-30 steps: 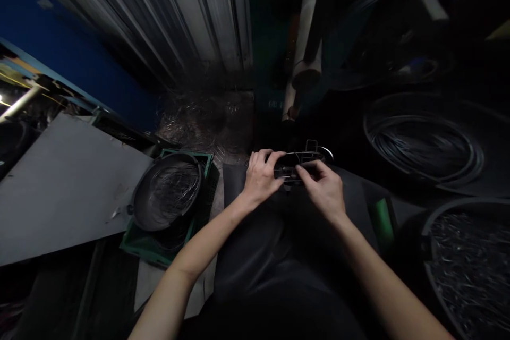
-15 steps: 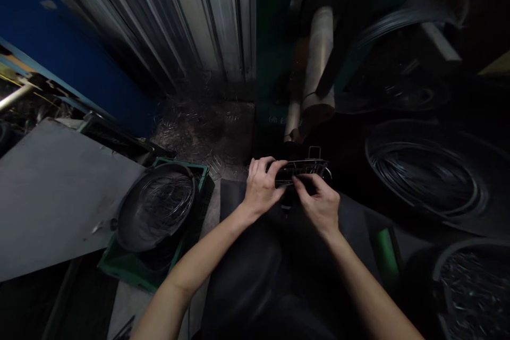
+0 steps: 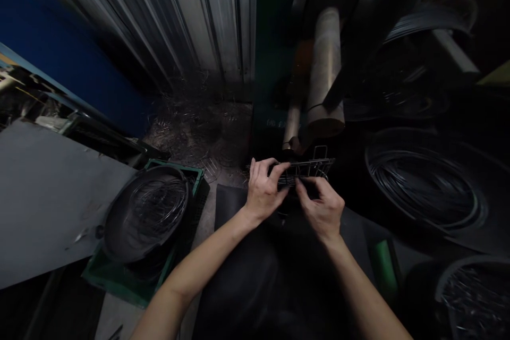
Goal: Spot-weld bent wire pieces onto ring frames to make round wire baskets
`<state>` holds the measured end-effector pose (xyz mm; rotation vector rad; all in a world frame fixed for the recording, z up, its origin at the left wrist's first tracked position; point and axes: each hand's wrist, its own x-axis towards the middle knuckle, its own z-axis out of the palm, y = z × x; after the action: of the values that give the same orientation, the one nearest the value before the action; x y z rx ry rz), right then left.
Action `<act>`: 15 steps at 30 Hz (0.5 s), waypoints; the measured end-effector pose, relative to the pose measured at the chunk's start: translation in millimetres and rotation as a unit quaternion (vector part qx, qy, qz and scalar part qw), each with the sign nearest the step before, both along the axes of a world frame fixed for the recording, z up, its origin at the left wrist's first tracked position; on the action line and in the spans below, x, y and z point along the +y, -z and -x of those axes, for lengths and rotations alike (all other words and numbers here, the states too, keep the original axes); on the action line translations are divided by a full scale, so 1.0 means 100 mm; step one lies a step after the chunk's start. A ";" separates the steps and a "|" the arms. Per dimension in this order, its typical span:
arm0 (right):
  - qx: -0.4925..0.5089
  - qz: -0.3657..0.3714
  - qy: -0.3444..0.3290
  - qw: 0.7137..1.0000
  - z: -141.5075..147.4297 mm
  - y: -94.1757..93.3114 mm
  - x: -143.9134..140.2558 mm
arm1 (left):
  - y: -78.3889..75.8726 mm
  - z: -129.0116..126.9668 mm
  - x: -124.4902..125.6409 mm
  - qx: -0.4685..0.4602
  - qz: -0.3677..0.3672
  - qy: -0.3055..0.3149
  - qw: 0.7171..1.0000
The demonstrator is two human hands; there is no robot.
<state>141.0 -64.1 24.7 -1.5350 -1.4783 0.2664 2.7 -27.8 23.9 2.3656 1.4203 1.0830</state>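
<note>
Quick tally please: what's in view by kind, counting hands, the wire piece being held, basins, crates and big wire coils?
Hands: 2, left and right
Wire frame, held by both: 1
Basins: 2, left basin and right basin
Green crate: 1
Wire coil: 1
Total: 7

A flat, dark metal wire rack (image 3: 305, 171) with a small upright loop lay level, held at chest height.

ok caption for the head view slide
Left hand and right hand hold a small grey wire frame beside dark wire coils.
</note>
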 end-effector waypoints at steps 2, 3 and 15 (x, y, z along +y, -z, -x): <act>-0.006 -0.017 0.003 1.000 -0.01 0.02 0.02 | 0.00 -0.01 0.00 0.012 -0.003 0.003 1.000; -0.009 -0.033 0.003 0.999 -0.01 0.03 0.03 | 0.00 -0.01 0.01 0.017 -0.003 0.003 1.000; -0.027 -0.130 -0.001 0.991 0.00 0.07 0.13 | -0.02 -0.03 0.10 0.010 -0.027 0.003 1.000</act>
<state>140.8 -51.5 17.5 -1.3392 -1.4930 0.0321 5.6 -17.9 26.2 2.4216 1.4079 1.1127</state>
